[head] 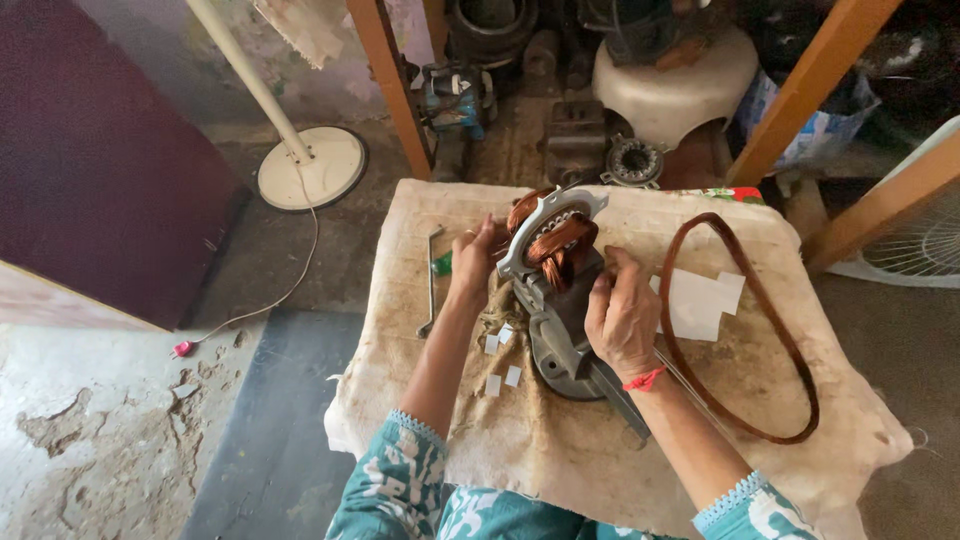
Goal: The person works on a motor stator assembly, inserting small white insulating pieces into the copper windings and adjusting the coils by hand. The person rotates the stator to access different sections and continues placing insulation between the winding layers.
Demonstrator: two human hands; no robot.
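Note:
A grey metal motor stator (552, 300) with copper windings (560, 245) stands tilted on a cloth-covered table (600, 440). My left hand (478, 258) grips the stator's left side near the windings. My right hand (622, 315) holds its right side, fingers curled against the metal frame. A red thread circles my right wrist.
A brown belt loop (745, 330) lies right of the motor, around white paper pieces (700, 303). A bent metal tool (431, 285) lies left. Small paper bits (502, 378) sit near the motor. Fan stand base (311, 167), wooden posts and motor parts (632, 160) stand behind.

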